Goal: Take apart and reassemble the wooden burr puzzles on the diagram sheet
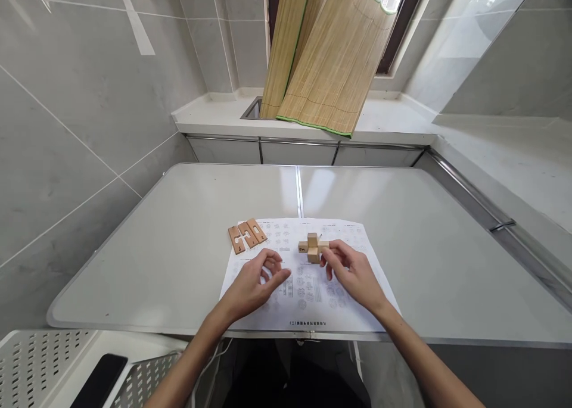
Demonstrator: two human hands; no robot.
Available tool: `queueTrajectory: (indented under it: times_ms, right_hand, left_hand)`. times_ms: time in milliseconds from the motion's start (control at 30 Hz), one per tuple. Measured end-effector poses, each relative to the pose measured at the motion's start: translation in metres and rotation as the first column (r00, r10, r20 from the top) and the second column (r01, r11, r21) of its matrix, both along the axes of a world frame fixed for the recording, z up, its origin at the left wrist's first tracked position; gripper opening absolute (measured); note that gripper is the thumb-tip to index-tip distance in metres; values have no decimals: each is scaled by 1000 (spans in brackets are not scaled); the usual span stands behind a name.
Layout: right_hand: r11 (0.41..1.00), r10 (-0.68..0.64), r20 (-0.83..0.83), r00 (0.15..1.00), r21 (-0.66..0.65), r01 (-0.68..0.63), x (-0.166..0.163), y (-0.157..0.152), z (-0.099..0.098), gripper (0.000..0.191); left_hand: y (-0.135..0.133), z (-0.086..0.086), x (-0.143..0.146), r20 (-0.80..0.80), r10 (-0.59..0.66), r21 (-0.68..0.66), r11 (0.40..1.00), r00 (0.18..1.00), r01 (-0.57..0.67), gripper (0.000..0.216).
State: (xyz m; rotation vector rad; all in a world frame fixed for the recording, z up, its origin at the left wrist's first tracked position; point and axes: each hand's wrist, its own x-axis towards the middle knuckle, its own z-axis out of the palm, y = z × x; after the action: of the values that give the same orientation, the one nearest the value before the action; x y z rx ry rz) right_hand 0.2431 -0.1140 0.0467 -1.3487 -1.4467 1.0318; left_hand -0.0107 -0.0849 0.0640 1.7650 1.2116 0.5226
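Observation:
A wooden interlocking burr puzzle [313,254] of light crossed blocks sits over the printed instruction sheet [295,312]. My right hand [351,271] is at its right side, thumb and fingers closed around the end of one block. To the left of the puzzle, my left hand [257,280] hovers over the sheet with nothing in it, its fingers loosely curved and the thumb apart. Several flat wooden pieces [248,235] with cut-out slots and dark numbers lie side by side at the sheet's upper left corner.
The sheet rests on a white folding table [179,247] with a seam down its middle. A white perforated basket [40,354] and a black phone [100,381] are at the lower left. Behind the table, a bamboo mat [335,56] hangs over a white counter [214,119].

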Motion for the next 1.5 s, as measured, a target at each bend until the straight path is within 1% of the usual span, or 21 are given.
queueTrajectory:
  times_ms: [67, 133, 200, 300, 400, 467, 500, 600, 667, 700, 767, 833, 900, 967, 1067, 1133, 1200, 1333, 1400, 1500]
  right_hand:
    - [999, 54, -76, 996, 8, -53, -12, -10, 6, 35]
    - [996, 84, -160, 984, -8, -86, -23, -19, 9, 34]
    - [993, 102, -237, 966, -40, -114, -32, -27, 10, 34]
    - [984, 121, -314, 942, -90, -156, -39, -32, 10, 36]
    - [965, 174, -346, 922, -128, -230, -36, -30, 8, 39]
    - [933, 230, -404, 886, -167, -318, -31, -29, 4, 42]
    - [907, 259, -451, 854, -190, -376, -28, -28, 2, 44]
    - [799, 340, -595, 728, -225, -558, -20, -29, -4, 47]
    - [749, 390, -617, 683, -219, -625, -19, -32, -6, 45]
    - [742, 408, -603, 685, -218, -634, -19, -33, -6, 43]
    - [767, 407, -547, 731, -231, -599, -21, -36, -7, 39]
    - [829, 346, -480, 806, -246, -503, -25, -39, -8, 37]
    - [888, 265, -434, 861, -237, -393, -30, -42, -10, 38]
    - [924, 199, -422, 885, -220, -313, -35, -44, -13, 41]
    - [949, 130, -427, 895, -208, -237, -41, -45, -15, 43]
    - [954, 112, -430, 896, -206, -218, -45, -45, -15, 40]
    - [950, 109, -447, 888, -216, -225, -48, -44, -14, 39]
    - [936, 101, -520, 848, -239, -257, -50, -39, -12, 42]
    - [917, 130, -582, 802, -237, -320, -48, -35, -11, 40]
    - [868, 196, -684, 702, -212, -449, -43, -28, -12, 43]
  left_hand:
    - [-2, 7, 10, 99, -31, -59, 998, 995, 37, 49]
    - [-5, 14, 18, 175, -77, -86, 992, 982, 93, 62]
    - [-8, 20, 23, 231, -112, -81, 988, 967, 134, 58]
    - [-11, 24, 26, 262, -119, -56, 989, 958, 139, 43]
    - [-10, 24, 22, 239, -120, -29, 991, 964, 131, 46]
    - [-8, 25, 19, 214, -132, -9, 991, 968, 137, 51]
    - [-7, 25, 17, 206, -145, -2, 989, 968, 149, 52]
    - [-7, 28, 14, 216, -246, 3, 968, 945, 251, 50]
    - [-9, 29, 14, 247, -314, 10, 947, 917, 322, 49]
    - [-10, 29, 14, 257, -330, 9, 941, 908, 339, 49]
    - [-12, 29, 16, 264, -314, 1, 946, 912, 325, 49]
    - [-13, 27, 19, 251, -278, -1, 958, 927, 288, 49]
    - [-13, 26, 22, 232, -246, 8, 968, 941, 251, 48]
    - [-13, 25, 24, 214, -218, 13, 975, 952, 220, 47]
    - [-14, 22, 26, 210, -181, 16, 983, 961, 182, 47]
    - [-15, 20, 28, 218, -164, 3, 986, 962, 167, 49]
    - [-16, 18, 29, 227, -141, -16, 989, 964, 149, 50]
    - [-15, 14, 29, 202, -105, -47, 992, 974, 117, 46]
    - [-13, 12, 27, 166, -93, -41, 994, 982, 101, 48]
    - [-8, 10, 22, 132, -91, 11, 996, 987, 90, 48]
